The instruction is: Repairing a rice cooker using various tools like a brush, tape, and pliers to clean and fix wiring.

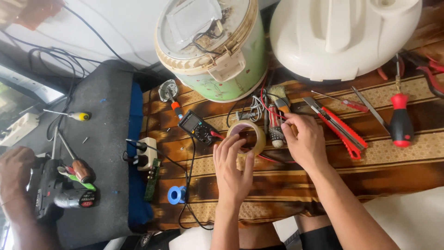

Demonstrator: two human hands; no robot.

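My left hand (232, 167) rests open on the patterned brown cloth (393, 162), its fingertips touching a roll of clear tape (252, 137). My right hand (304, 141) reaches down beside the tape, fingers pinched at red wires (266, 104) and a small tool near a brush (279, 98). A black multimeter (198, 127) lies just left of the tape, its red lead running under my hands. Behind them stands a green rice cooker body (212, 46) with exposed wiring on top.
A cream cooker lid (342, 37) sits at the back right. A red utility knife (340, 127), red-handled screwdrivers (400, 121), a power strip (145, 153), a blue solder spool (176, 195) lie around. Another person's hand (16, 178) holds a cordless drill (55, 194) at left.
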